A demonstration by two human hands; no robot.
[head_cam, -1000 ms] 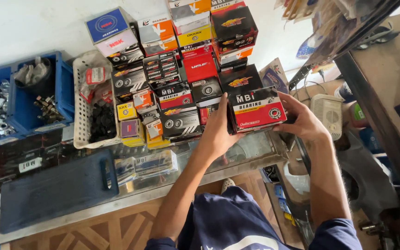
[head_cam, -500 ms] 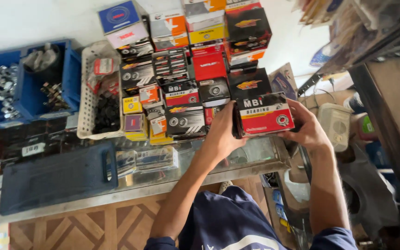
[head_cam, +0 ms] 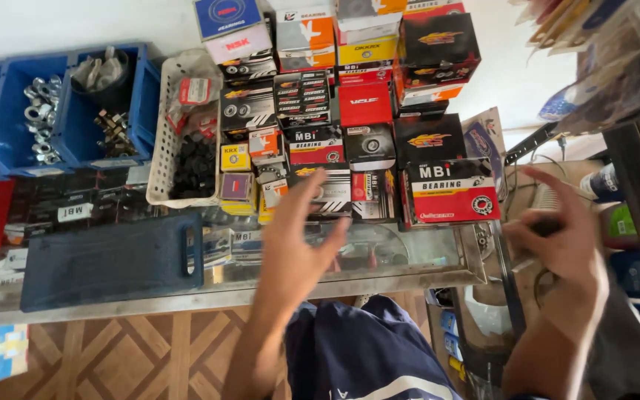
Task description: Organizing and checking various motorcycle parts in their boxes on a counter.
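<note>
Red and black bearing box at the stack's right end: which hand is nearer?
Right. The right hand hovers just right of the red and black bearing box; the left hand is farther off, lower left.

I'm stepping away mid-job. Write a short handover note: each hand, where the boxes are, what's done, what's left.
Left hand: open, empty, fingers spread above the glass counter in front of the stacked boxes.
Right hand: off the counter's right end, blurred; fingers curled, cannot tell if it holds anything.
Red and black box: lies at the right front of the stack, neither hand on it.
Done: that box is set down and released.
Left: stack looks uneven; white basket and blue bins sit to the left, untouched.
</note>
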